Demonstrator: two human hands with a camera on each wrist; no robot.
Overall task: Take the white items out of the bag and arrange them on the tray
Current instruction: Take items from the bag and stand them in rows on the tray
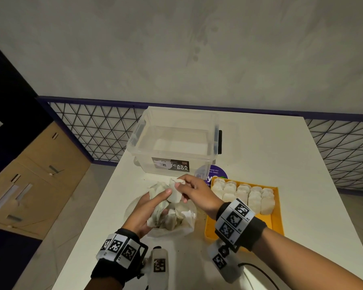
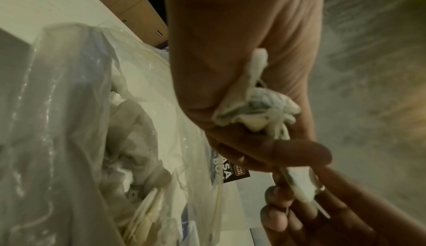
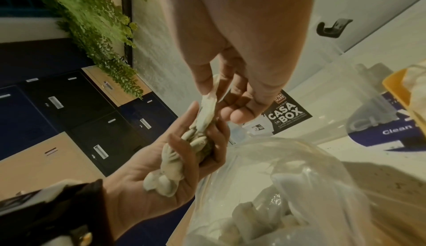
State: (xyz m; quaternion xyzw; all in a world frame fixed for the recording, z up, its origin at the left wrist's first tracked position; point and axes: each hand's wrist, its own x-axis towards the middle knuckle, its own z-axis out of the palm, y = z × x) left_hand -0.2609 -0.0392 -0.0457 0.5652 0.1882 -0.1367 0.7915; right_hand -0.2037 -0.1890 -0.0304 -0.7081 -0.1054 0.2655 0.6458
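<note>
A clear plastic bag [image 1: 184, 225] with several white pouches lies on the table in front of me. Above it my left hand [image 1: 153, 208] grips a crumpled bunch of white pouches [image 1: 158, 193], seen also in the left wrist view as white pouches [image 2: 255, 107] and in the right wrist view as white pouches [image 3: 170, 168]. My right hand [image 1: 189, 185] pinches one white pouch [image 1: 175, 192] at the top of that bunch. To the right, the orange tray [image 1: 277, 214] holds rows of white pouches [image 1: 247, 195] in its far half.
A clear lidless storage box [image 1: 174, 143] labelled Casa Box stands behind the bag. A purple round sticker [image 1: 215, 173] lies between box and tray. The white table [image 1: 270, 147] drops off at its left edge toward lockers [image 1: 29, 174]. A mesh railing runs behind.
</note>
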